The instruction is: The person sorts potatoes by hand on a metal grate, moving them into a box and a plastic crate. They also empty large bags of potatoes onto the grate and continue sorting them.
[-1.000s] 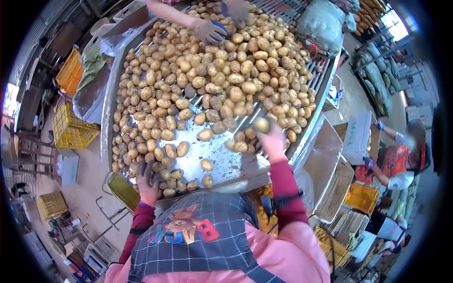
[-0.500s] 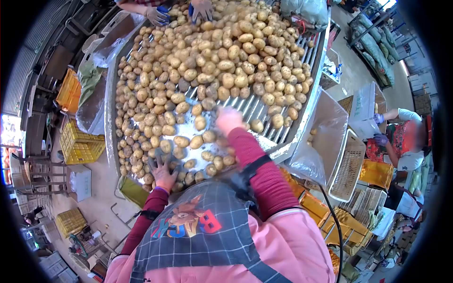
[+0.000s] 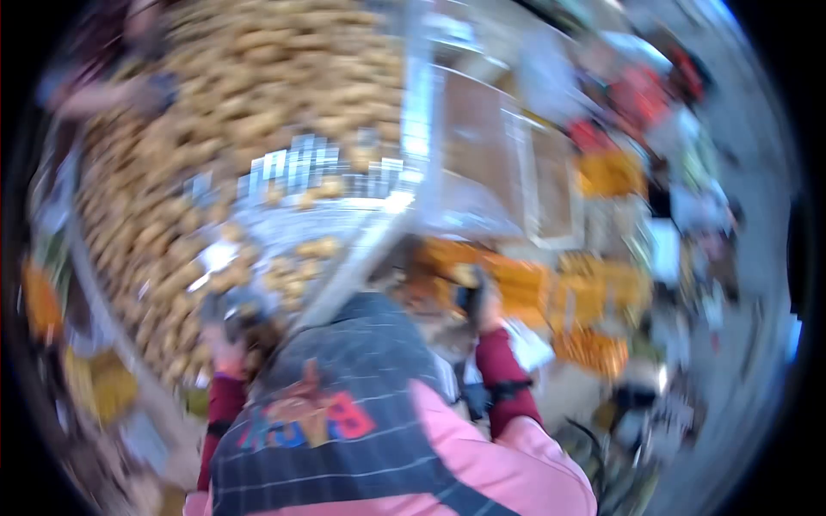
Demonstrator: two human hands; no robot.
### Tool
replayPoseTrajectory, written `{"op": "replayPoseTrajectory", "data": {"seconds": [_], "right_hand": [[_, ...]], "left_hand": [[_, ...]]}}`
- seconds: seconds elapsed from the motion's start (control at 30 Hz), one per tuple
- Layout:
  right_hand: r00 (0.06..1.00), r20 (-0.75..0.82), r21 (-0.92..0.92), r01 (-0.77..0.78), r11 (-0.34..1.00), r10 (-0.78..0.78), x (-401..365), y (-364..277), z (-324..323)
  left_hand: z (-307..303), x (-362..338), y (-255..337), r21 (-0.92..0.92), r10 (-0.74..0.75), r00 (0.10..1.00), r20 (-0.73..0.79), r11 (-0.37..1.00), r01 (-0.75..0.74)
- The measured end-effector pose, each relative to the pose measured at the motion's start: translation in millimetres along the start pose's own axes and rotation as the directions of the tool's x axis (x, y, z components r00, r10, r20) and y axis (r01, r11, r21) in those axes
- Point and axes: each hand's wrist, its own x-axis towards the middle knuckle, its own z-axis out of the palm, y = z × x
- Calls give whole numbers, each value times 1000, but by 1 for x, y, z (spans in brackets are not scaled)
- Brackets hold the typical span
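Two hands have parted company: the right hand (image 3: 489, 308), over the metal bed a moment ago, is now out past its rim (image 3: 357, 260), while the left hand (image 3: 224, 337) is still down at the near side among the potatoes (image 3: 172, 322). The whole view has swung round as well, and everything smears with the motion. From here the right fingers look partly curled, with a dark patch at their edge and a small pale thing just beyond their tips; it could be a potato, but the blur is too strong to tell whether they grip it. Orange crates (image 3: 520, 288) lie close beside those fingers, and a plastic-lined bin (image 3: 473, 215) sits farther off, beyond them. The left fingers seem bent down over the potatoes, yet I can't tell how wide they are spread or whether they have hold of any. Potatoes crowd close around them and spread thickly away beyond their tips, with the bare slats (image 3: 297, 163) between the heap and the near rim. Well beyond the left fingers, a co-worker's hand (image 3: 155, 93) is at the far part of the heap. As I judge it, the change leaves only the left hand of this pair working at the potatoes on the bed.
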Motion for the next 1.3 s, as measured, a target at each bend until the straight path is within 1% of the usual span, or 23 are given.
{"op": "replayPoseTrajectory", "data": {"seconds": [0.07, 0.13, 0.27, 0.37, 0.4, 0.47, 0.53, 0.6, 0.67, 0.7, 0.73, 0.77, 0.8, 0.83, 0.87, 0.9, 0.93, 1.03, 1.13, 1.17, 1.2, 1.27, 1.3], "right_hand": [[986, -84, 283, -113, 952, 142, -12, 39, -21], [945, -13, 507, -274, 817, 326, -34, 47, -23], [972, -229, 449, 64, 891, 46, -69, 11, -127], [644, -711, 143, 528, 837, -285, -83, -66, -199], [515, -853, 451, 638, 625, 90, -90, -105, -181], [469, -881, 332, 524, 784, 60, -66, -111, -185], [656, -672, -166, 319, 933, -344, -12, -104, -158], [704, -169, -529, 526, 666, -690, 49, -101, -59], [624, 455, -691, 697, 190, -635, 44, -107, 96], [495, 695, -624, 775, -96, -521, 41, -101, 149], [444, 863, -487, 858, -161, -240, 55, -89, 184], [665, 745, -610, 708, -356, 46, 51, -82, 226], [466, 884, -447, 867, -223, 42, 61, -61, 243], [513, 810, -419, 845, -333, 283, 62, -49, 268], [467, 742, -427, 882, -198, 481, 26, -40, 300], [429, 611, -198, 896, -397, 665, 19, -16, 316], [283, 622, -176, 959, -223, 730, 10, -4, 327], [-90, 692, 64, 996, 64, 716, -13, 97, 340], [-300, 704, 318, 944, 92, 643, -51, 205, 363], [-365, 684, 308, 929, 204, 631, -64, 207, 376], [-426, 666, 288, 904, 316, 612, -85, 192, 395], [-96, 623, 322, 936, -142, 776, -104, 142, 450], [137, 837, -6, 971, -241, 530, -108, 99, 463]], "left_hand": [[9, 42, 27, -166, 39, 999, -35, 985, -44], [7, 80, 40, -22, 223, 975, 4, 975, -223], [4, 102, 70, -84, 235, 972, 20, 969, -233], [7, 79, 88, -83, 294, 952, 85, 954, -287], [7, 68, 88, -102, 313, 943, 110, 948, -303], [16, 35, 77, 44, 275, 896, 348, 950, -309], [49, -24, -5, 104, 298, 850, 434, 921, -375], [-5, -54, 36, 135, 65, 929, 364, 983, -121], [-24, -91, 32, 293, -10, 947, 321, 952, -90], [-27, -107, 19, 281, -5, 968, 249, 957, -67], [-25, -123, 12, 251, 24, 983, 183, 965, -71], [-29, -134, 17, 281, -34, 988, 149, 960, -9], [-36, -144, 20, 305, -88, 989, 121, 951, 47], [-28, -164, 12, 267, -182, 983, -17, 947, 180], [-30, -178, 1, 190, -299, 954, 4, 937, 292], [-23, -197, -13, 240, -379, 922, -83, 890, 388], [-10, -210, -21, 279, -452, 876, -169, 831, 482], [1, -192, -7, -70, -574, 565, -593, 736, 674], [-14, -131, 31, -190, -450, 657, -605, 883, 430], [-33, -116, 45, 43, -405, 838, -365, 892, 450], [-25, -121, 40, 36, -458, 808, -371, 863, 505], [4, -152, 15, 37, -546, 750, -373, 799, 600], [16, -171, 1, 118, -534, 706, -465, 753, 648]]}}
